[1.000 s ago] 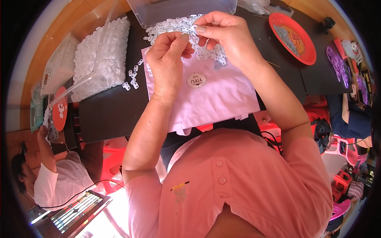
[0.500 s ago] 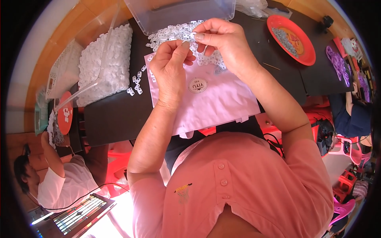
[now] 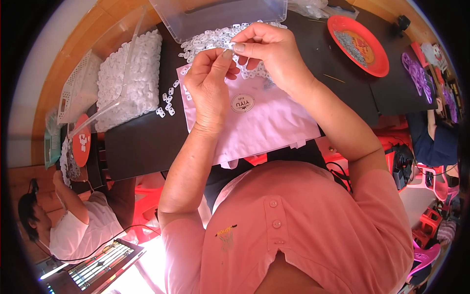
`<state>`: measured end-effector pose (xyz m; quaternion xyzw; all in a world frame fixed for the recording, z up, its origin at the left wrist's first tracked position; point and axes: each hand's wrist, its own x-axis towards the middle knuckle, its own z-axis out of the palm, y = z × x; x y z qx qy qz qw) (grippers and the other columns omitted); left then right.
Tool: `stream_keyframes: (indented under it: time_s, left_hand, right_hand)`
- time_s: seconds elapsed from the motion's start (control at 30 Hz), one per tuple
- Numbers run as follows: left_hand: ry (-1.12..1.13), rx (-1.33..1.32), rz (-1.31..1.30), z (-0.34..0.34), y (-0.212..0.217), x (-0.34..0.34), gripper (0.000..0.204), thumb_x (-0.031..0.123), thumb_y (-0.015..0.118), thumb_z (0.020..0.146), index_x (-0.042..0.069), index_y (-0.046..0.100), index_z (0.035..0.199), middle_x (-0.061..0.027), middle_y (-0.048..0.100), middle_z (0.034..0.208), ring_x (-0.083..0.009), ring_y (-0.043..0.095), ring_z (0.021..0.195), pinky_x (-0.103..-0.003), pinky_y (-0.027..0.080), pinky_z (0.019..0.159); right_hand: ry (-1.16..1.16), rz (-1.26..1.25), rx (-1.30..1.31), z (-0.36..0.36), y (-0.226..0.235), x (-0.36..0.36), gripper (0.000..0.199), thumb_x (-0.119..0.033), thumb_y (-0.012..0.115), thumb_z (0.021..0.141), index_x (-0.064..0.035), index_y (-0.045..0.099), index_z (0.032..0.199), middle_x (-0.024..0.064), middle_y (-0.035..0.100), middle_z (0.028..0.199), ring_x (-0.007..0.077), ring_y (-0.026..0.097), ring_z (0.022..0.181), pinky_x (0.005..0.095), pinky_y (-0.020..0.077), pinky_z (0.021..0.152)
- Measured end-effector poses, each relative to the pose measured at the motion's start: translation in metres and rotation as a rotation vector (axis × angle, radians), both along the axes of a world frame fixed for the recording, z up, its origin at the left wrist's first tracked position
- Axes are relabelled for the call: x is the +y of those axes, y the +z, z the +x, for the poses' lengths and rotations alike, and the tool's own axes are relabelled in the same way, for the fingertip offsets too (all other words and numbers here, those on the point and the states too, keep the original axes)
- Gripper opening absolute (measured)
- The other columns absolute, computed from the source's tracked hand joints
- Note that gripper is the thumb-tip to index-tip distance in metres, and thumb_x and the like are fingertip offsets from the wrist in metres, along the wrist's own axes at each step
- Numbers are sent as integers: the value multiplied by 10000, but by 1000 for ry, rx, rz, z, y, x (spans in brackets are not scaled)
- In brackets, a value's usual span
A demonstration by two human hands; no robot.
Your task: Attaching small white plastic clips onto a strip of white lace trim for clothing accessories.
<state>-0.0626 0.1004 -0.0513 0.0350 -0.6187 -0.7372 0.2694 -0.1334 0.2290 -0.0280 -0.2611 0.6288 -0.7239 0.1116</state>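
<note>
My left hand (image 3: 209, 81) and my right hand (image 3: 267, 49) meet above a pale pink cloth bag (image 3: 264, 120) with a round label, spread on the black table (image 3: 132, 142). Between their fingertips they pinch one small white plastic piece (image 3: 227, 49). Right behind the hands lies a loose heap of the same white pieces (image 3: 208, 39), spilling onto the bag's far edge. A few stray pieces (image 3: 166, 100) sit left of my left hand.
A clear plastic box (image 3: 220, 14) stands behind the heap. A clear bag full of white pieces (image 3: 128, 81) lies at the left, next to a white basket (image 3: 78, 85). A red plate (image 3: 360, 44) sits far right. Another person (image 3: 73, 220) sits lower left.
Both hands have stayed together over the bag, shifting slightly while working the small white piece between the fingertips. The view has drifted a little.
</note>
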Motion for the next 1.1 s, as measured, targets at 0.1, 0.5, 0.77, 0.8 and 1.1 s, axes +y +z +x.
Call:
stream_keyframes:
  time_s: [0.1, 0.5, 0.77, 0.8, 1.1]
  left_hand:
    - [-52, -35, 17, -1, 2, 1, 155, 100, 614, 923, -52, 623, 951, -79, 636, 778, -143, 603, 679, -267, 478, 628]
    - [-51, -34, 6, -1, 2, -2, 155, 102, 614, 927, -53, 619, 936, -84, 635, 757, -146, 602, 665, -271, 486, 613]
    - [-8, -41, 2, -1, 3, -1, 109, 83, 645, 904, -16, 615, 870, -43, 628, 721, -97, 579, 607, -223, 466, 544]
    - [-8, -42, 5, -1, 2, -1, 109, 83, 645, 904, -16, 615, 870, -43, 628, 721, -97, 579, 607, -223, 466, 544]
    - [-47, -49, 74, -2, -3, -6, 82, 43, 647, 886, -12, 610, 839, -46, 615, 685, -97, 556, 570, -225, 449, 519]
  right_hand:
    - [-31, 1, 5, -4, 0, 2, 125, -73, 651, 855, 7, 675, 948, 41, 658, 800, 96, 576, 650, 230, 466, 604]
    - [12, 93, -26, -3, 4, 3, 140, -125, 643, 881, 7, 671, 918, 30, 646, 763, 94, 587, 649, 238, 462, 569]
    - [42, 171, 35, -2, 5, 2, 164, -166, 623, 905, -8, 654, 874, 6, 592, 684, 75, 555, 617, 229, 447, 537]
    - [33, 169, 44, -2, 3, 2, 173, -180, 632, 900, -12, 651, 865, 1, 571, 653, 71, 535, 591, 226, 440, 517]
    - [22, 153, 28, 7, -3, -6, 179, -167, 603, 918, -9, 626, 836, -18, 495, 612, 67, 472, 553, 234, 390, 482]
